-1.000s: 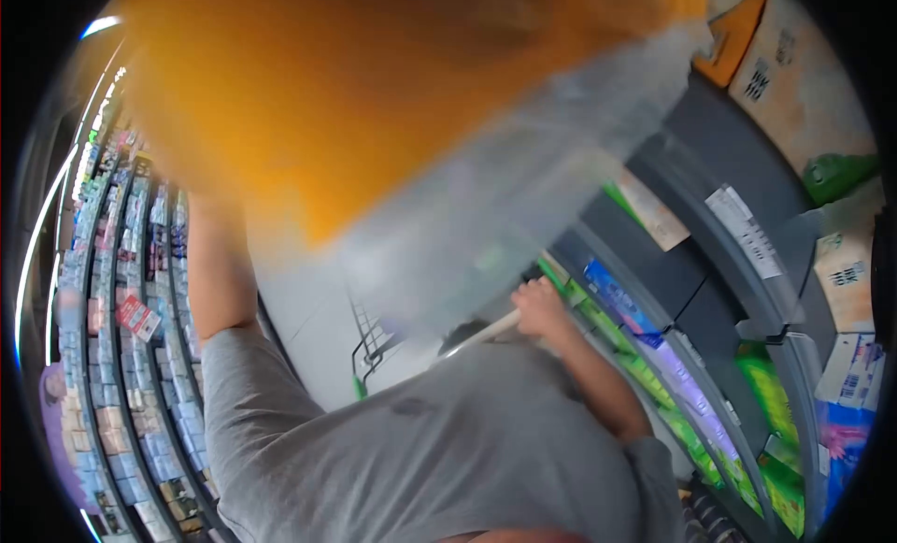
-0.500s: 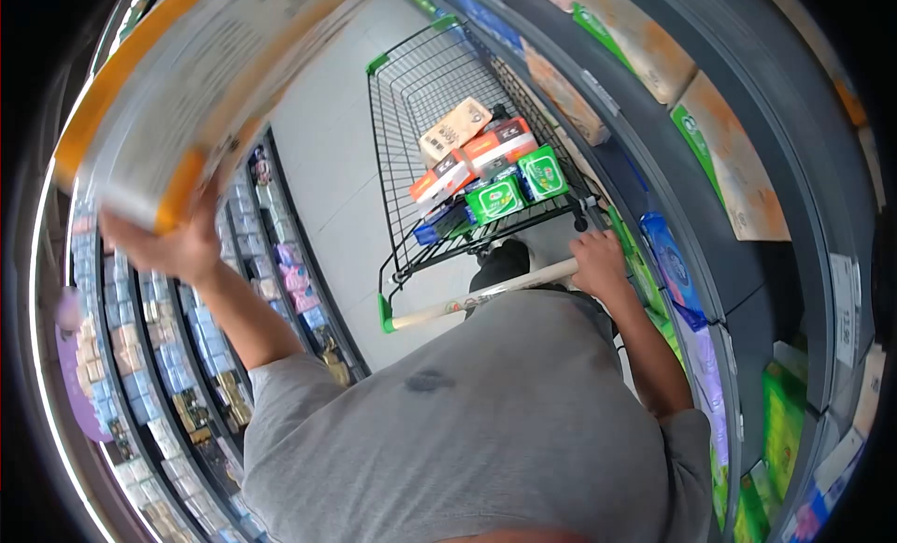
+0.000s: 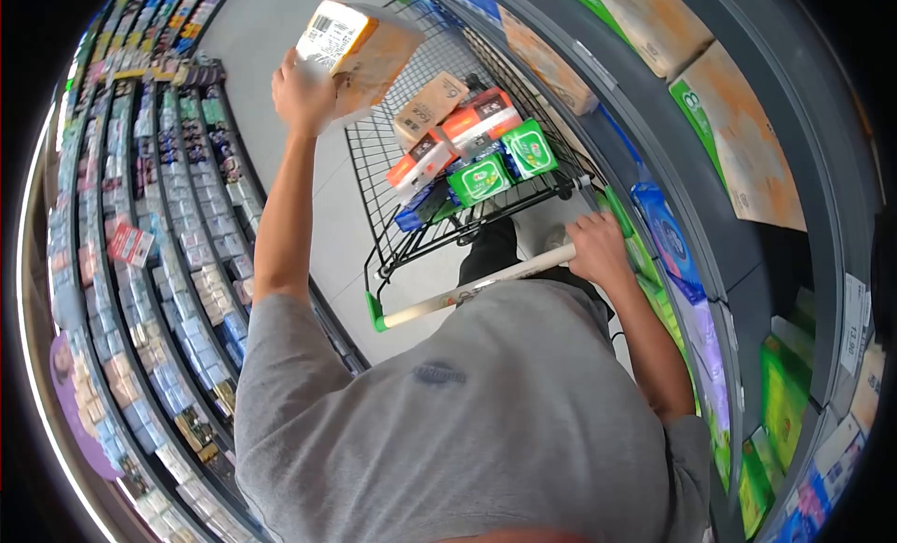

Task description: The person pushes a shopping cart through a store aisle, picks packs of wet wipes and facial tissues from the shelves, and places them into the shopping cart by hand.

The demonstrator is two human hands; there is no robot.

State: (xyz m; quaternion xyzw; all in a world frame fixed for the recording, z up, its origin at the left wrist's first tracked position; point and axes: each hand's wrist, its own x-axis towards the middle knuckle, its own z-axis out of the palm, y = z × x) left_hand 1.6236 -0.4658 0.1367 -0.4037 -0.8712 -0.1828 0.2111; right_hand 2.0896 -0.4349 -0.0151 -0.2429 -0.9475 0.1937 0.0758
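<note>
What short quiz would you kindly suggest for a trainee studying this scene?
1. What does the left grip hold? (A) a bottle; (B) a boxy package; (C) a spoon.
2. True or false: the right grip is on the cart handle.
3. Which lies farther from that handle, the tan pack or the blue pack?

Key: 1. B; 2. true; 3. the tan pack.

Two hands (image 3: 304,99) (image 3: 598,249); one cart (image 3: 425,309)
</note>
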